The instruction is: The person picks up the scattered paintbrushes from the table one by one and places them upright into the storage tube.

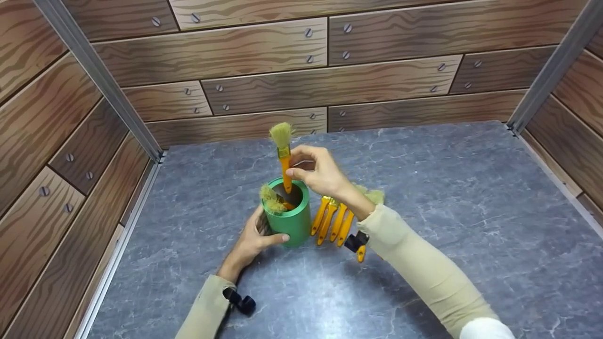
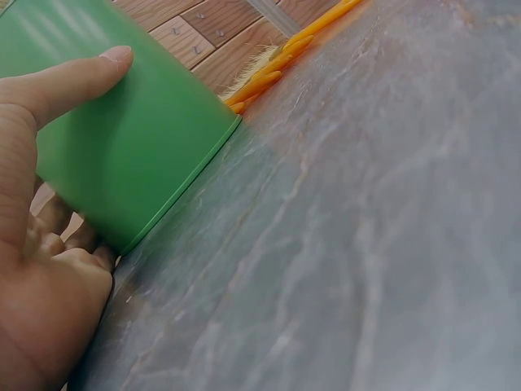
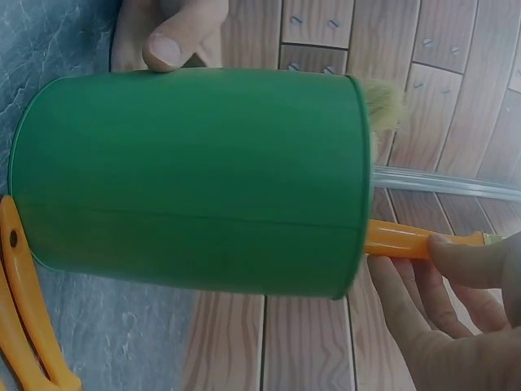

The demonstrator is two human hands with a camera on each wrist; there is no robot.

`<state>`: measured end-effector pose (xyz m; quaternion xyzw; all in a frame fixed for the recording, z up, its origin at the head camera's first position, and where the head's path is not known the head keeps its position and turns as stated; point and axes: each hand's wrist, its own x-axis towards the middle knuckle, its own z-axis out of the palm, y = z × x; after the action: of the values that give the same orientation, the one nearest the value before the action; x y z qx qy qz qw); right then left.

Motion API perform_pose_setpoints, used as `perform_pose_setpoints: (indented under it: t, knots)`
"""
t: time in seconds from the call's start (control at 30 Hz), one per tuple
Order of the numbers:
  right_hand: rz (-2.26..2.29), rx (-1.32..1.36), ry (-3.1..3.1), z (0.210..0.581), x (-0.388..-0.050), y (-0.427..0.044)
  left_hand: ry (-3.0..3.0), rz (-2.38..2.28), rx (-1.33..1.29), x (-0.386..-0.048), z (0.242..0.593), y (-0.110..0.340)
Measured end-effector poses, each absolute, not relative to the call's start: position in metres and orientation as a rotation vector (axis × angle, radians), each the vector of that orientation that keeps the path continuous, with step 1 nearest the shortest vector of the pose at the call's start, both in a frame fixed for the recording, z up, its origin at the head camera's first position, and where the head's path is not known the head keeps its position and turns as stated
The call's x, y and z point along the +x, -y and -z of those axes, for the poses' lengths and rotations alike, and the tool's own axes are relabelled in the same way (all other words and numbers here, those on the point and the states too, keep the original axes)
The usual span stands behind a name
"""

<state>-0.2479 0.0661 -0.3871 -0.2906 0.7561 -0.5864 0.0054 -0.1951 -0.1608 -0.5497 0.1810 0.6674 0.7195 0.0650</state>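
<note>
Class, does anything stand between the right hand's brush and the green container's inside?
Nothing visible does: the right hand holds the brush handle-down at the open top of the green container; the brushes inside lean left.

One green container [image 1: 293,226] and at least eight orange-handled brushes [image 1: 284,159] are visible.

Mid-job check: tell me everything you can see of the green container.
The green container is a smooth, open-topped cylinder with a dark interior and a faint seam along its side; its material, plastic or painted metal, is unclear. It stands upright on the grey marbled tabletop, gripped by the left hand. Brushes inside it lean with their bristles at the rim. The right hand holds another brush bristles-up, handle end at its mouth.
</note>
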Motion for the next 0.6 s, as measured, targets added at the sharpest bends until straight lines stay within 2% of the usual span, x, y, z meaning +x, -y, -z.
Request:
perform_pose_setpoints:
  t: [0.6]
  knots:
    - [1.781, -0.921, -2.385, 0.395, -0.251, -0.054, -2.004, -2.171, 0.513, -0.195, 0.549, 0.161]
